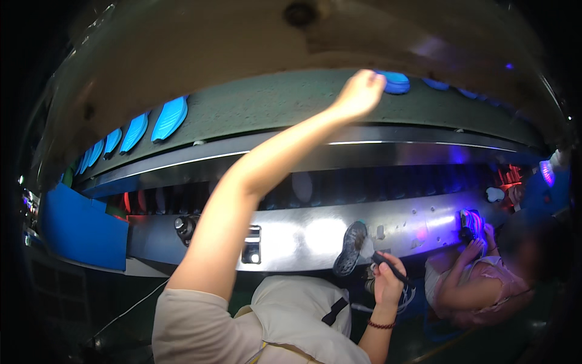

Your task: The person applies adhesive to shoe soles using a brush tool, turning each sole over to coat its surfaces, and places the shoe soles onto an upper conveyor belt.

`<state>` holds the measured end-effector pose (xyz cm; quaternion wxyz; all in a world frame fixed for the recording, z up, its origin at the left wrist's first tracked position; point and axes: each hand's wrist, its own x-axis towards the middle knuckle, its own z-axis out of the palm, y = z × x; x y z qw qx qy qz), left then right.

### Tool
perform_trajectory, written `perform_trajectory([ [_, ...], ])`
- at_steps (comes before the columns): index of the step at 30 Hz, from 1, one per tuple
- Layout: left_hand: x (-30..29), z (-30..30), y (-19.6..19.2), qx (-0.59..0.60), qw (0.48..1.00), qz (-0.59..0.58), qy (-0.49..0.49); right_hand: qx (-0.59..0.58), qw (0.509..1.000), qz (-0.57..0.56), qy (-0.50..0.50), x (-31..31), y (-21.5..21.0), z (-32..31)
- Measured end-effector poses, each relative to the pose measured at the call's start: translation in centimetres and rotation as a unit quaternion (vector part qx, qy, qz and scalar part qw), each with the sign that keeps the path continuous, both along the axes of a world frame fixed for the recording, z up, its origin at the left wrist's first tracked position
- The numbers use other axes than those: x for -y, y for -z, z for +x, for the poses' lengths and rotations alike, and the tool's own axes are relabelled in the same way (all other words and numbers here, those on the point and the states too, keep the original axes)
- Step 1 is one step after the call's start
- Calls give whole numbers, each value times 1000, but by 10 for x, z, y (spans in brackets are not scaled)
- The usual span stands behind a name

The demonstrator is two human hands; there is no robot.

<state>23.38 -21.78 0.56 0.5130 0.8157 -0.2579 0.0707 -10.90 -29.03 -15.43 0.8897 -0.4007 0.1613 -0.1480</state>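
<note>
My left arm stretches across the bench to the green conveyor belt. There my left hand [366, 91], slightly blurred, has its fingers closed at the near left end of a blue shoe sole [398, 84]. My right hand [389, 280], low in front of the bench, is wrapped round a black-handled tool [388, 267]. A whitish patch shows by the tool's upper end; I cannot tell if it belongs to it. Just left of that tool, a dark grey shoe sole [347, 252] lies on the metal bench, reaching over its near edge.
Several blue soles [170, 118] lie along the belt [254, 100]. The metal bench [291, 239] carries a phone-like black-framed object [251, 244] and a dark bottle-like object [185, 227]. A blue panel [82, 227] stands left. At right, a seated person [485, 282] handles a purple-lit shoe [471, 224].
</note>
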Motion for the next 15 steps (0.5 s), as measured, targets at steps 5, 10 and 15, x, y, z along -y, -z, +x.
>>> perform_trajectory([
  [5, 50, 39, 18, 155, 952, 256, -55, 7, 1000, 7, -23, 9, 10, -10],
  [10, -45, -23, -19, 235, 911, 339, 9, 42, 998, -4, -47, 16, -9, -10],
  [15, -169, -139, 34, 204, 932, -233, -186, 61, 995, -6, -77, 17, -29, 16],
])
